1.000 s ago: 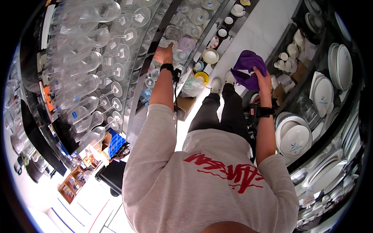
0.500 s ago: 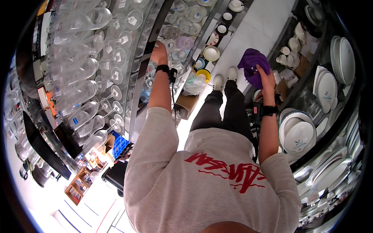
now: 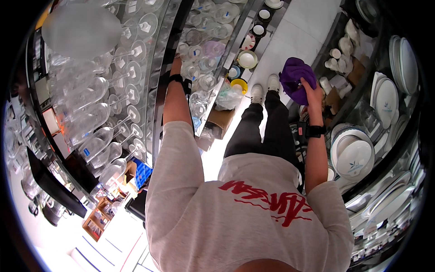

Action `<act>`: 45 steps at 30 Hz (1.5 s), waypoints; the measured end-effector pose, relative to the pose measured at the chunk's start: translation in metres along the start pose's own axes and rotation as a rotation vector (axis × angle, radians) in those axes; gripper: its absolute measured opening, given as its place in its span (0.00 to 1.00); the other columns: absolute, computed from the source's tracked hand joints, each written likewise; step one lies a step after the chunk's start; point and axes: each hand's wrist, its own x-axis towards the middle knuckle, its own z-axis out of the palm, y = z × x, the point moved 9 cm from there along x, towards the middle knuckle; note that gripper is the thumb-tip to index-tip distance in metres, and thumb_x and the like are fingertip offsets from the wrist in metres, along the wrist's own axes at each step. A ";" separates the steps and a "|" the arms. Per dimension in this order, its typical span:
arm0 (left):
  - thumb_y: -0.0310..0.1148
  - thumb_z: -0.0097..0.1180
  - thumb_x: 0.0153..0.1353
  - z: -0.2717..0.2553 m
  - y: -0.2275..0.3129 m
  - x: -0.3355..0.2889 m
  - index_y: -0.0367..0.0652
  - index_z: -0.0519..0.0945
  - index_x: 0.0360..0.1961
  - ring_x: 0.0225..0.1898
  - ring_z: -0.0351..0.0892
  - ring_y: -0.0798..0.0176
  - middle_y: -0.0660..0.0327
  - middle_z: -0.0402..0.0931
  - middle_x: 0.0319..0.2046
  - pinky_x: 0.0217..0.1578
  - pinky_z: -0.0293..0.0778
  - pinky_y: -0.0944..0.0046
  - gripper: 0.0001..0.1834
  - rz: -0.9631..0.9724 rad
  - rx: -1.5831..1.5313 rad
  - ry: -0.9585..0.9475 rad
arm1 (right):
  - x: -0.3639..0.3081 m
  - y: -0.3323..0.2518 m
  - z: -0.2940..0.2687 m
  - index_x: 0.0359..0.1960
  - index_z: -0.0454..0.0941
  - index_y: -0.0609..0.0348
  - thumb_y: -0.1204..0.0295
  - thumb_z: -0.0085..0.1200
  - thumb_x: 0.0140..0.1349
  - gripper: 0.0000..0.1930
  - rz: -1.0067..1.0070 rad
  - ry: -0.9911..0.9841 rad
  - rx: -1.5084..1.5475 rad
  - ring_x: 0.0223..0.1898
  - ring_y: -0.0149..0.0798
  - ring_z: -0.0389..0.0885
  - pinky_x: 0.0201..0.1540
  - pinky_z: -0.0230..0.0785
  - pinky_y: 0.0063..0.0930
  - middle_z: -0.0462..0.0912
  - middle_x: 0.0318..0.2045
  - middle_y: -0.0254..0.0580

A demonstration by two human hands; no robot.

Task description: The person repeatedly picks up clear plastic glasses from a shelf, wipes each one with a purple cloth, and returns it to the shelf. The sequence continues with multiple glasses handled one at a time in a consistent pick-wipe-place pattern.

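A bunched purple cloth (image 3: pixel 294 72) is in my right hand (image 3: pixel 312 94), its fingers closed round the cloth's lower right side. The cloth hangs above the floor, to the right of my shoes. On the left, my left hand (image 3: pixel 176 65) reaches in beside the dark shelf edge (image 3: pixel 166 68). Its fingers are hidden there, so what they touch does not show. Nearest to that hand are clear glasses (image 3: pixel 194 52) standing on the lower shelf, with a pale purple glass (image 3: pixel 213 48) among them.
Stemmed glasses (image 3: pixel 131 93) fill the upper left shelf. Cups, a cream bowl (image 3: pixel 247 59) and a yellow cup (image 3: pixel 239 85) line the shelf by the floor. A plastic bag (image 3: pixel 228 96) and cardboard box (image 3: pixel 219 121) sit below. White plates (image 3: pixel 353 156) and pitchers (image 3: pixel 345 45) stand on the right.
My left hand has moved left and further behind the dark shelf edge, hiding its fingers. The purple cloth stays in my right hand, nearly in place. The whole view has shifted slightly.
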 end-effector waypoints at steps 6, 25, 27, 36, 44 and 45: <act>0.36 0.59 0.53 -0.027 0.049 -0.035 0.44 0.85 0.36 0.32 0.82 0.50 0.53 0.83 0.30 0.32 0.76 0.55 0.11 0.091 0.058 0.245 | 0.008 0.021 -0.005 0.41 0.77 0.66 0.64 0.63 0.55 0.19 0.014 -0.036 -0.017 0.28 0.30 0.79 0.32 0.69 0.23 0.82 0.27 0.39; 0.35 0.57 0.60 -0.067 0.016 -0.119 0.39 0.84 0.32 0.22 0.79 0.60 0.57 0.80 0.22 0.24 0.72 0.60 0.10 0.053 -0.152 0.816 | -0.041 0.004 0.018 0.43 0.77 0.65 0.48 0.58 0.55 0.29 -0.060 -0.026 -0.161 0.35 0.35 0.80 0.41 0.70 0.27 0.82 0.31 0.44; 0.35 0.58 0.60 -0.072 0.034 -0.135 0.36 0.83 0.31 0.21 0.79 0.63 0.58 0.80 0.21 0.24 0.73 0.62 0.11 0.006 -0.449 0.747 | -0.036 0.012 0.016 0.43 0.76 0.66 0.42 0.51 0.59 0.32 -0.097 0.023 -0.251 0.39 0.41 0.80 0.44 0.69 0.31 0.81 0.34 0.50; 0.29 0.55 0.63 -0.069 0.047 -0.181 0.27 0.78 0.38 0.33 0.80 0.61 0.53 0.79 0.33 0.37 0.80 0.64 0.12 -0.160 -1.324 0.543 | -0.061 -0.019 0.019 0.46 0.72 0.68 0.41 0.39 0.65 0.34 -0.288 0.173 -0.331 0.46 0.54 0.77 0.51 0.66 0.37 0.79 0.39 0.61; 0.26 0.56 0.62 -0.052 0.122 -0.206 0.28 0.78 0.37 0.34 0.80 0.62 0.55 0.79 0.32 0.39 0.81 0.64 0.09 -0.053 -1.549 0.234 | -0.073 -0.029 0.006 0.46 0.73 0.66 0.43 0.40 0.65 0.32 -0.220 0.146 -0.016 0.45 0.47 0.77 0.51 0.65 0.33 0.78 0.41 0.56; 0.26 0.57 0.62 -0.051 0.134 -0.210 0.29 0.78 0.38 0.34 0.81 0.62 0.55 0.79 0.33 0.40 0.81 0.64 0.09 -0.029 -1.529 0.185 | -0.074 -0.030 0.002 0.46 0.73 0.67 0.44 0.40 0.66 0.32 -0.223 0.167 0.035 0.45 0.48 0.76 0.52 0.64 0.33 0.78 0.42 0.56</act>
